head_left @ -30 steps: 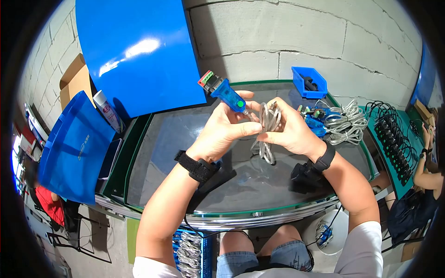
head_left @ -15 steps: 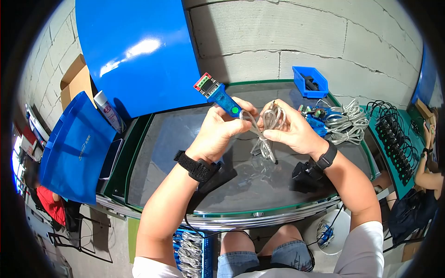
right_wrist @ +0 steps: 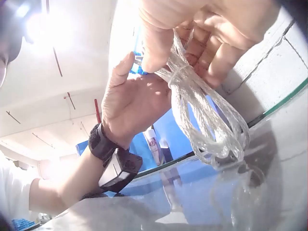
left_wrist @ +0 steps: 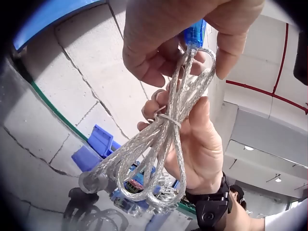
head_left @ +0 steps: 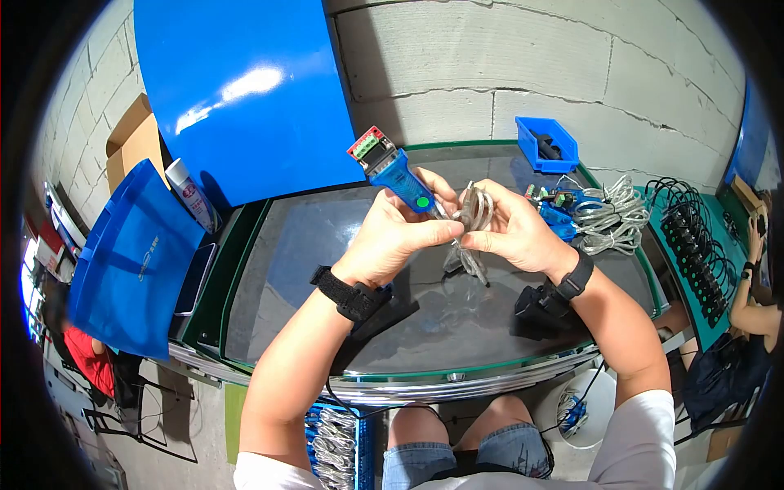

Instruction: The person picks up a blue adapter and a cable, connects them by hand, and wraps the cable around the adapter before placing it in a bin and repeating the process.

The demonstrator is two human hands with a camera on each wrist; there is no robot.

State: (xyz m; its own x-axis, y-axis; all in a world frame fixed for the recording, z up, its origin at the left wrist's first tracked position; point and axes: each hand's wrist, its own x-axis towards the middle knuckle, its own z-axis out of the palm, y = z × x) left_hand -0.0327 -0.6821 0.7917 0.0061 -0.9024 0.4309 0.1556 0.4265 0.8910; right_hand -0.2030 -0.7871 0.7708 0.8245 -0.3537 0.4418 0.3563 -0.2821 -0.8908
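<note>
A translucent blue adapter with a green terminal block at its far end sticks up from my left hand, which grips it above the glass table. Its clear silvery cable hangs in a tied bundle between both hands. My right hand pinches the bundle near its twist tie, fingers curled round the loops. The lower loops dangle just above the glass.
A pile of similar blue adapters and coiled cables lies right of my hands. A small blue bin stands at the back. A blue panel leans on the wall, a spray can and blue bag at left. Another person sits right.
The hands have drawn together again after spreading the cable slightly; the adapter shifted a little left and back. The bundle stays held between both hands.
</note>
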